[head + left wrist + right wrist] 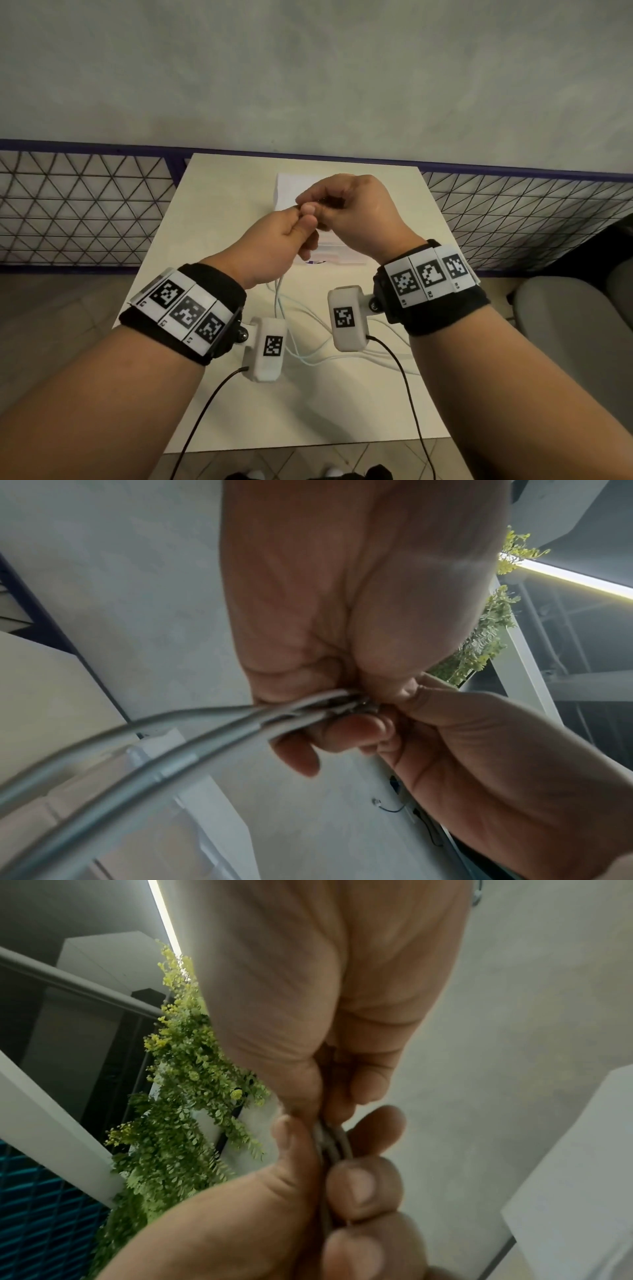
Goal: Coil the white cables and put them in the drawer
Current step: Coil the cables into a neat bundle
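Both hands are raised over a small white table point(219, 212) and meet at the fingertips. My left hand point(301, 219) pinches a bunch of white cables point(205, 737) between thumb and curled fingers. My right hand point(329, 205) pinches the same strands point(332, 1139) right beside the left thumb. From the left hand the cables point(281, 308) hang down and spread in loose loops on the table between my wrists. A white drawer box point(287, 186) stands on the table behind the hands, mostly hidden by them; I cannot tell whether it is open.
The table is narrow, with floor on both sides. A wire mesh fence point(85, 205) runs along the wall behind it. A grey chair point(575, 325) stands at the right. Black camera leads point(205, 411) hang from both wrists over the table's near edge.
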`<action>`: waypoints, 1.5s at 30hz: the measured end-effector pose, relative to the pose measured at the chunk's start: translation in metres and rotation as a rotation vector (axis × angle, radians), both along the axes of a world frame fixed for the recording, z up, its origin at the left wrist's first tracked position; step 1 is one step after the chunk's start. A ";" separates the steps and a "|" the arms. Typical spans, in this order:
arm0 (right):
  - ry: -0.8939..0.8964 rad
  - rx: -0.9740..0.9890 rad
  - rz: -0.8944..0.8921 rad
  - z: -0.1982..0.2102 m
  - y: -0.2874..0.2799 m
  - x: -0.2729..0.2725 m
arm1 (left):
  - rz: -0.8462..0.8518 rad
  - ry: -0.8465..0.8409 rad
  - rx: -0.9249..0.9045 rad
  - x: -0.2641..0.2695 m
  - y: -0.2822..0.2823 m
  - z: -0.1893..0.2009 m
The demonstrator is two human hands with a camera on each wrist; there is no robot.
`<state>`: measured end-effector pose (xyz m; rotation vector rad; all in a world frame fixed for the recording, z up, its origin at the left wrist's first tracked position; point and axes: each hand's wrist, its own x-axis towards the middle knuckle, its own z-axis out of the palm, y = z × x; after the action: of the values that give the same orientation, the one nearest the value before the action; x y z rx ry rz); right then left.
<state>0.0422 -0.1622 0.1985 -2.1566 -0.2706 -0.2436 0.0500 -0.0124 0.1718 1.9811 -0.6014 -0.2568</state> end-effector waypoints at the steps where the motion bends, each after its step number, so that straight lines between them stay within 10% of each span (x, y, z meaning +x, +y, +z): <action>1: 0.017 0.071 0.011 0.000 0.000 -0.001 | 0.004 0.027 -0.032 0.001 -0.001 0.000; 11: 0.385 0.517 0.215 -0.051 0.021 -0.015 | 0.154 0.195 -0.515 0.006 -0.006 0.018; 19: 0.343 0.257 0.198 -0.071 0.033 -0.032 | 0.195 0.429 -0.853 0.013 0.004 0.016; 45: 0.256 -0.278 0.246 -0.056 0.008 -0.033 | 0.481 0.188 -0.682 0.029 0.022 0.013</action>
<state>0.0093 -0.1540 0.1427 -2.3697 -0.4379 0.2229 0.0790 0.0100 0.1848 1.3591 -0.0537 0.0613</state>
